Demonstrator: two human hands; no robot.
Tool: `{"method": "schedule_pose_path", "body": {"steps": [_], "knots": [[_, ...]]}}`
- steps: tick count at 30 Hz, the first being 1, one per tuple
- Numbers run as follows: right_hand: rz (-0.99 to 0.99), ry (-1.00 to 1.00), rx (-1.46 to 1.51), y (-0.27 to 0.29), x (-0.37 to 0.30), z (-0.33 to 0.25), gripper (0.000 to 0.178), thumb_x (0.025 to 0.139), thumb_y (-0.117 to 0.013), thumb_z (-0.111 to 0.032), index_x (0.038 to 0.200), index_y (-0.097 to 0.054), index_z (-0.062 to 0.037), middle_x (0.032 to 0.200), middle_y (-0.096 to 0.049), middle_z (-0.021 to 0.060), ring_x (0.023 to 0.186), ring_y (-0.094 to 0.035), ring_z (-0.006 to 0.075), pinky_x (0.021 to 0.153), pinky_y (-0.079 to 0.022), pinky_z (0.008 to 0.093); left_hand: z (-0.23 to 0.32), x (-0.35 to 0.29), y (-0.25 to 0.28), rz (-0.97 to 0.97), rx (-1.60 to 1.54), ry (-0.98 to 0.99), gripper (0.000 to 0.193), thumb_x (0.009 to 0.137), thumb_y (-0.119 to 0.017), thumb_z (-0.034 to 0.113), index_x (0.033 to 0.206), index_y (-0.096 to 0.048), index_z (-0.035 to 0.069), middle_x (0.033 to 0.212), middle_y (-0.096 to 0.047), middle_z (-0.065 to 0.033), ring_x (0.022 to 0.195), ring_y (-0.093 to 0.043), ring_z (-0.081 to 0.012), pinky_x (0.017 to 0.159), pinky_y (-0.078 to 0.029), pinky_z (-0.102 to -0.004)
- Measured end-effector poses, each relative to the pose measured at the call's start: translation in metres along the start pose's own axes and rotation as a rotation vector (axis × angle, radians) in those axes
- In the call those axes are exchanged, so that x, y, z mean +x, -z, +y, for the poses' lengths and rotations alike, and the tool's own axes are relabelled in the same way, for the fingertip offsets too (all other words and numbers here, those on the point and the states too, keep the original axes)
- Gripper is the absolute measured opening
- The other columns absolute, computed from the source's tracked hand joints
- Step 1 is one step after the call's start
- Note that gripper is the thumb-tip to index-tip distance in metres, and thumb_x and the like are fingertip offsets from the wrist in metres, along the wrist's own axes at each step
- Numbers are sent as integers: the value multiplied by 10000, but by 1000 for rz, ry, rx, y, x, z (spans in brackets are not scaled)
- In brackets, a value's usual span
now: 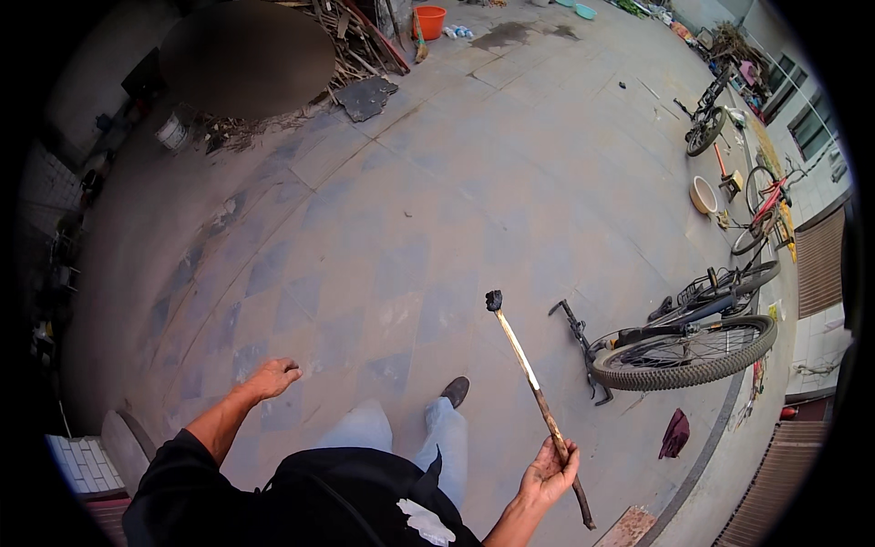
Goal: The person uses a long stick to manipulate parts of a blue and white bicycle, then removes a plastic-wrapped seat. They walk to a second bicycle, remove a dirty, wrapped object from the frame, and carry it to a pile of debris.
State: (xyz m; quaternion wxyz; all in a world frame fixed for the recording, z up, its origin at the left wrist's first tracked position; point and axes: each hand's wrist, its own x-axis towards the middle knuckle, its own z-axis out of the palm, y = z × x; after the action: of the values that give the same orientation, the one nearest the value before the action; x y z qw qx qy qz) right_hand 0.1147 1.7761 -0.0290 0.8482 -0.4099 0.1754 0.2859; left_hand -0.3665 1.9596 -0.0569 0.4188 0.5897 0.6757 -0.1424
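Observation:
My right hand (550, 471) grips a long wooden stick (533, 383) near its lower end. The stick slants up and to the left. Its upper part is pale, its lower part dark and bark-like, and a black, charred-looking lump (493, 300) sits on its tip. Held out to the left over the paving, my left hand (273, 376) has its fingers loosely curled together, with nothing visible in them. It touches no object. One dark shoe (456, 392) shows on the ground between my hands.
An upside-down bicycle (684, 351) stands close on the right, with a dark red cloth (674, 433) near it. Farther off are a basin (703, 195), a red bicycle (768, 202) and another bicycle (706, 128). Piled wood (351, 41), a broom (420, 46) and an orange bucket (429, 22) are at the back.

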Motion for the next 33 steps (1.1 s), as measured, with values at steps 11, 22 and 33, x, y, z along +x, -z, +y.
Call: {"method": "schedule_pose_path", "body": {"steps": [11,22,33], "knots": [[-84,21,-144,-236,163,41,204,926,-585,-194,969,-595,5,913,-654,102,878,-656,250,865,-551,386,-48,68,-37,-357,-297,551,500,896,-546,380,1160,-616,-39,1005,-666,-184,837,-670,-289,720,-544,-385],[9,140,-28,-405,289,87,148,912,-585,-168,975,-602,-35,949,-653,95,951,-635,266,897,-517,428,207,338,239,58,-477,108,381,875,-559,273,1078,-613,-45,875,-654,-106,763,-632,-191,615,-487,-324],[163,158,43,-484,504,99,142,913,-572,-166,957,-579,-32,943,-630,95,930,-624,250,873,-527,428,595,499,338,69,286,-400,438,859,-564,302,1152,-608,-20,1117,-634,-239,1062,-602,-374,913,-471,-409]]}}
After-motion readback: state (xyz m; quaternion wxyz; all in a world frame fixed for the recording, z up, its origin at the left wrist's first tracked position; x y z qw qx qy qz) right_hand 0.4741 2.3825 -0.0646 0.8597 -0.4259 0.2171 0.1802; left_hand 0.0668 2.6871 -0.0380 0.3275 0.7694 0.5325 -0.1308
